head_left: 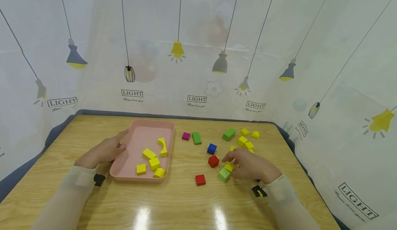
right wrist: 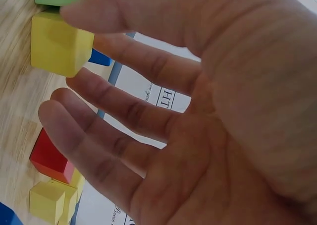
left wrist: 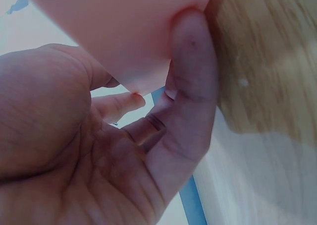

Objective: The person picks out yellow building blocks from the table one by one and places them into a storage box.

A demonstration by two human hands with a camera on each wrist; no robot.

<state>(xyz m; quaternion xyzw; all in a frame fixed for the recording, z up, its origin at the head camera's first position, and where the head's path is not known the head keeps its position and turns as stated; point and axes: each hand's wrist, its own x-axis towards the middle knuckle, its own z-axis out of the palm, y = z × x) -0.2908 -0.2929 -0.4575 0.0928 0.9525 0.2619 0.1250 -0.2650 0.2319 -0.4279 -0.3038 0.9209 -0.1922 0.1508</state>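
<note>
A pink tray (head_left: 143, 125) lies left of centre with several yellow blocks in it, among them an arch-shaped one (head_left: 162, 148) and a rounded one (head_left: 159, 173). My left hand (head_left: 103, 151) grips the tray's left wall, thumb inside and fingers outside. On the right, my right hand (head_left: 252, 164) pinches a yellow cube (right wrist: 54, 44) between thumb and index finger; the index fingertip is hidden behind it. Directly beside that cube sits a light green cube (head_left: 224, 174). The remaining right fingers stretch out past it. A red block (head_left: 213, 161) stands just left of this hand.
Another red block (head_left: 200, 180) lies nearer the front, with a blue cube (head_left: 212, 149) further back. Green blocks (head_left: 196, 138) and a magenta block (head_left: 186, 136) lie behind. Several yellow blocks (head_left: 242, 140) cluster at the back right. A printed curtain (head_left: 198, 75) surrounds the table.
</note>
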